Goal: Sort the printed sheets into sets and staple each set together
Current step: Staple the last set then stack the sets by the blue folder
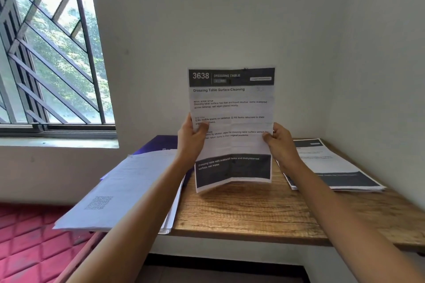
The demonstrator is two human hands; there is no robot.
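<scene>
Paper this thin flops; I've got the sheet (232,108) upright, left hand (192,139) and right hand (279,142) pinching opposite side edges, lower half sagging.

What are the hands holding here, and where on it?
A printed sheet, number 3638: left hand grips its left edge, right hand its right edge.

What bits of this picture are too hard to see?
Head view:
1. held sheet: left hand covers some words.
2. right stack: print too blurred; right hand hides its left edge.
3. purple folder: mostly under left stack.
4. left stack: print too faint.
</scene>
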